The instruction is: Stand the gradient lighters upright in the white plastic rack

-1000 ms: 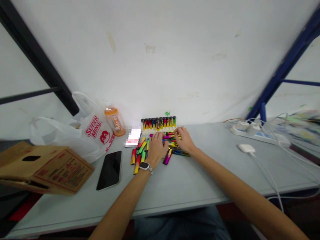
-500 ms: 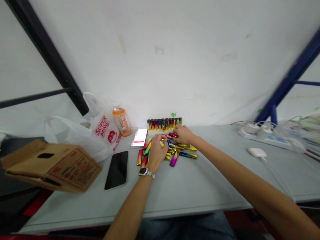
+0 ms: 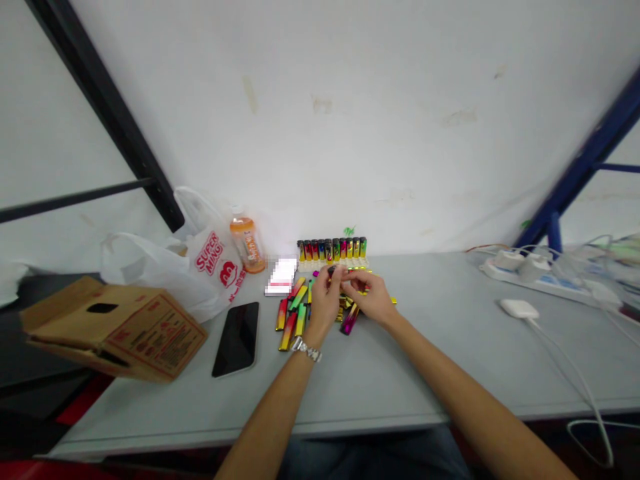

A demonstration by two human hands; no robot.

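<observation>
My left hand [image 3: 326, 297] and my right hand [image 3: 371, 297] meet above a pile of shiny multicoloured lighters. The left fingers are pinched round a lighter [image 3: 331, 269] whose black end shows at the fingertips. Closed beside them, the right fingers appear to grip the same lighter, mostly hidden by the hands. Loose lighters [image 3: 289, 331] in red, green and gold lie left of my left hand. A magenta-and-gold lighter [image 3: 349, 321] lies below the hands. Behind them, several lighters stand upright in a row [image 3: 336, 249] in a pale holder [image 3: 306, 265].
Left of the pile lie a lit phone [image 3: 281, 276] and a dark phone [image 3: 237, 339]. An orange drink bottle [image 3: 247, 243], a white plastic bag [image 3: 210, 270] and an open cardboard box [image 3: 145, 333] stand further left. A power strip [image 3: 550, 283] and white charger [image 3: 520, 309] lie right.
My right hand has drawn back from the upright row towards my left hand. My left hand has lifted off the pile and moved right, and the two now meet at a lighter.
</observation>
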